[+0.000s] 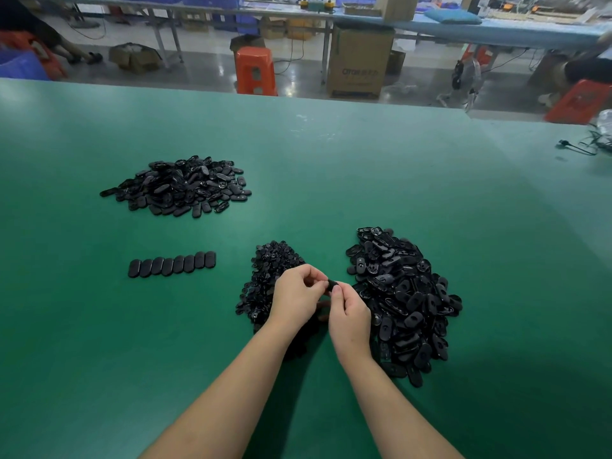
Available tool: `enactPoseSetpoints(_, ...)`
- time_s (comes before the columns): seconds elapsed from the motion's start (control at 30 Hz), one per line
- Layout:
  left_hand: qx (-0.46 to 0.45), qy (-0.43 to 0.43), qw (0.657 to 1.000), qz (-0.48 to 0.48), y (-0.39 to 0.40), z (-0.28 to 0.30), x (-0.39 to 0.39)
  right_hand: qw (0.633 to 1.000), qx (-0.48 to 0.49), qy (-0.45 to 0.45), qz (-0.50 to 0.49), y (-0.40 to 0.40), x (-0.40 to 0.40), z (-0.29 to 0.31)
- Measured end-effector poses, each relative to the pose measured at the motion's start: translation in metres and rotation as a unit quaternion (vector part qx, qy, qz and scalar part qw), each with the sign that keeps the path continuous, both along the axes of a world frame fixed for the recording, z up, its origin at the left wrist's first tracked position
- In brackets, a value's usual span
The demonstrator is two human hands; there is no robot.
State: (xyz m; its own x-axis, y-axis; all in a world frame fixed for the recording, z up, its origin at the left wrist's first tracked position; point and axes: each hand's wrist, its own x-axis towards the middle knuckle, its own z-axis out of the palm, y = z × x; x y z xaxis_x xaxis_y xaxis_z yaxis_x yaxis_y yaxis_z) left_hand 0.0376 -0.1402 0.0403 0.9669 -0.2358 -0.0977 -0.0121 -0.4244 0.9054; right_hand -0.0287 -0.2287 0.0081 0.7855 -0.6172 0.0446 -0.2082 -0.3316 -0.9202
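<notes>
— Where did we have the piece?

— Up between both hands, above the gap between the two near heaps. Our left hand [298, 296] and right hand [349, 318] each pinched the small black oval part [332, 285] with thumb and forefinger, a narrow grip with the other fingers curled in.

— Which way did it lie?

— Our fingertips hid most of it. What showed seemed to run from hand to hand, but we could not be sure.

— And its likely place?

— We judged it was the row of oval pieces [172, 264], well off to our left on the green table [331, 160]. Those lay side by side with their long axes pointing away from us, so ours would need turning. Our left hand was nearer to the row's right end.

— The heaps?

— The heap of smaller parts [268, 276] lay under our left hand, and the heap of oval shells [404, 303] lay just beside our right.
</notes>
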Motion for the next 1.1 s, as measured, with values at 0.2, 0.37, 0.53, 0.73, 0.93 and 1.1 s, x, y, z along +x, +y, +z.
enactPoseSetpoints(0.2,0.01,0.009,1.0,0.008,-0.0042,0.0011,-0.0009,1.0,0.006,-0.008,-0.003,-0.0008,-0.0005,-0.0005)
enactPoseSetpoints(0.37,-0.017,0.046,0.998,0.032,-0.0028,-0.0008,0.001,1.0,0.009,-0.01,-0.003,-0.0004,0.0001,-0.0023)
enactPoseSetpoints(0.53,-0.04,0.067,0.996,0.042,-0.005,-0.0021,-0.0014,1.0,0.002,0.0,-0.003,-0.0014,0.0008,-0.0028)
enactPoseSetpoints(0.73,-0.038,0.036,0.998,0.022,-0.001,-0.0011,-0.0005,1.0,0.009,0.001,-0.005,-0.0012,0.001,-0.004)
enactPoseSetpoints(0.93,-0.016,0.045,0.999,-0.013,-0.0002,0.0027,0.0007,0.998,0.058,-0.007,-0.008,-0.0019,0.0018,-0.0081)
enactPoseSetpoints(1.1,0.005,0.034,0.999,-0.018,0.0027,0.0027,-0.0004,0.999,0.037,0.005,-0.008,-0.002,0.0033,-0.0082)
